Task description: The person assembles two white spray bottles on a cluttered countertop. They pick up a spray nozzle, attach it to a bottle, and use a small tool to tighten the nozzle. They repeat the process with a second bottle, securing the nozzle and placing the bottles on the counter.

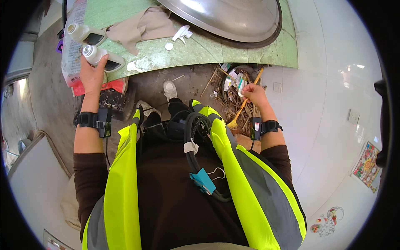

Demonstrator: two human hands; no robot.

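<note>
Held bottle: a white bottle (95, 55) with a dark label is at the left edge of the desk (250, 54), its neck pointing up and left.
Left hand: the left hand (92, 74) grasps this bottle, thumb on the near side.
Right hand: the right hand (255, 94) is off the desk's near edge, its fingertips pinching a small white round piece (241, 93); its exact kind is too small to tell.
Second bottle: a similar bottle (86, 34) is just beyond the held one.
Cloth: a beige cloth (141, 27) lies crumpled to the right of the bottles, close to the second one.
Sprayer: a white trigger head (182, 34) lies right of the cloth, with a white disc (168, 46) near it.
Metal dome: a large, shiny metal dome (225, 16) covers the far right part of the desk.
Under the right hand: dry twigs (227, 100) and small packages (237, 79) are heaped beside a yellow-handled broom (243, 104).
Below the left forearm: red plastic (117, 86) shows under the desk edge.
</note>
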